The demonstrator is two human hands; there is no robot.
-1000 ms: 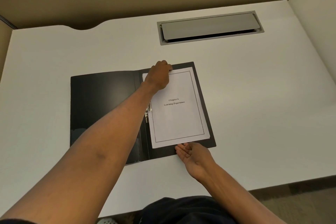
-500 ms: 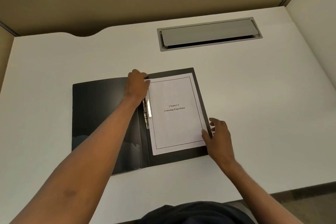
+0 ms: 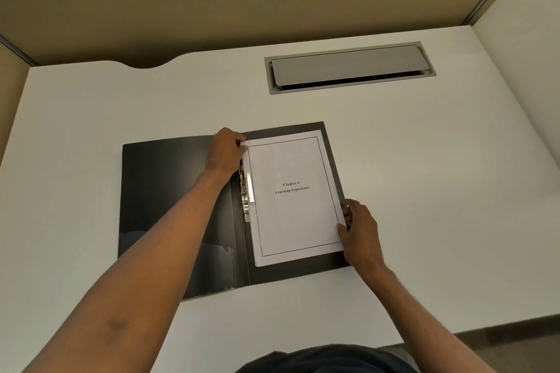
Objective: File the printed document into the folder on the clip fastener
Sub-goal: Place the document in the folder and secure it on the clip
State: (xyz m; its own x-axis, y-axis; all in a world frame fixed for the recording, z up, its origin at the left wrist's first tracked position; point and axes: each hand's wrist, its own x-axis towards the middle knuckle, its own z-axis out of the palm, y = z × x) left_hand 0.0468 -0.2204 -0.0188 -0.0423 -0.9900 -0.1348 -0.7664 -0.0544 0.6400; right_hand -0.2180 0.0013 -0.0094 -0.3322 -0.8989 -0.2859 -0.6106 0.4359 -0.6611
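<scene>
1. Two bare hands are on the work. Left hand [image 3: 225, 150]: grip curled and nearly closed at the far left corner of the printed document [image 3: 295, 197], fingertips on the paper's corner edge. Whether the corner is pinched or only pressed cannot be told.
2. Right hand [image 3: 360, 228]: grip partly closed on the document's right edge, near its lower corner. The thumb lies on top of the sheet; the fingers curl at the edge beside it, apparently under the paper.
3. Printed document: white stack with a thin black border and the title "Chapter 6 Learning Experience". It lies flat on the right-hand leaf of the folder [image 3: 169, 191], slightly skewed, its left margin against the clip fastener [image 3: 247, 194].
4. Clip fastener: metal, running along the spine, its bar overlapping the paper's left margin. Whether the paper is threaded onto it cannot be told.
5. Folder: black, opened flat, with the left leaf bare except for the left forearm crossing it. A narrow black margin shows around the document's far, right and near edges.
6. Table [image 3: 439, 191]: white, with open surface on all sides of the folder, widest to the right and beyond. The folder's near edge lies back from the table's front edge.
7. Grey cable hatch [image 3: 348, 66]: recessed in the table well beyond the folder.
</scene>
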